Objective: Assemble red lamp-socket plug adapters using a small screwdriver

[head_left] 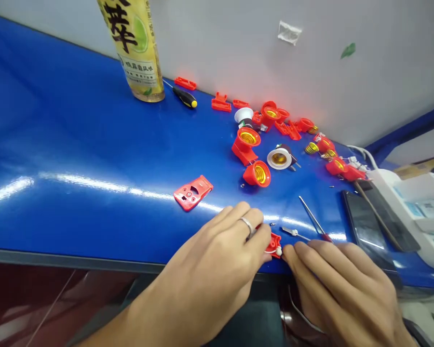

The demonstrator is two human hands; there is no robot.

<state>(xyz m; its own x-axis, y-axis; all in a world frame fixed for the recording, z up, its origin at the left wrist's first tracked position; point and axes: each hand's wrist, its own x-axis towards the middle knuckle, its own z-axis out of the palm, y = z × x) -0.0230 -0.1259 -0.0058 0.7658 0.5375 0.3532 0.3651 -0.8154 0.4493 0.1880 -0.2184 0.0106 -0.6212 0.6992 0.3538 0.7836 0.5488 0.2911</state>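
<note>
My left hand (231, 250), with a ring on one finger, is closed around a small red plastic housing (275, 245) at the table's front edge. Inside the housing a white wire end (278, 251) shows; the fingers hide the rest. My right hand (343, 284) is closed beside it, its fingertips pinching at the white wire, though the grip is partly hidden. A white lead with a metal tip (290, 231) lies just beyond the right fingers. Farther left, a red plastic cover (193, 193) with cut-outs lies flat on the table.
Several red lamp sockets (257, 173) and white-rimmed sockets (279, 158) stand toward the wall. A screwdriver (311, 212) and a dark phone (365, 221) lie at right. A yellow-labelled bottle (139, 53) and a black-yellow screwdriver (184, 96) are at the back left of the blue table (75, 144).
</note>
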